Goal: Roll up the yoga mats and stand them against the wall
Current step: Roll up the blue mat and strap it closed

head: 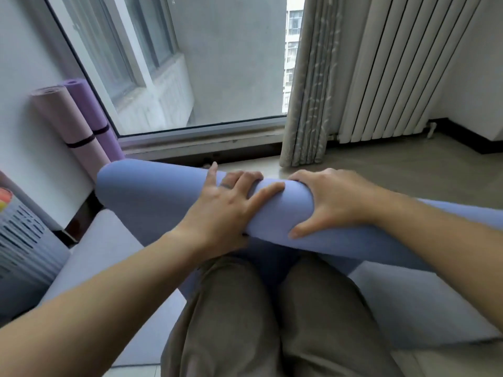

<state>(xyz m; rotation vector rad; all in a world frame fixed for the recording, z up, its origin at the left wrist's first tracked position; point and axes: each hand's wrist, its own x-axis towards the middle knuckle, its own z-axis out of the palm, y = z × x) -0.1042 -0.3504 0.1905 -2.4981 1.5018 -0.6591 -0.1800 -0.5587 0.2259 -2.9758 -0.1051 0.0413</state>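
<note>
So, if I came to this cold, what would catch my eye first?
First the blue yoga mat, partly rolled across the middle of the view, with the left hand and the right hand gripping the roll side by side. Then, at the left, the pink rolled mat and the purple rolled mat, which stand against the white wall beside the big window.

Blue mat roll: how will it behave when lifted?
Blue mat probably unrolls if released: no strap shows, unlike the pink mat. Likely soft foam: it narrows under the right hand. Round, so apt to roll.
</note>
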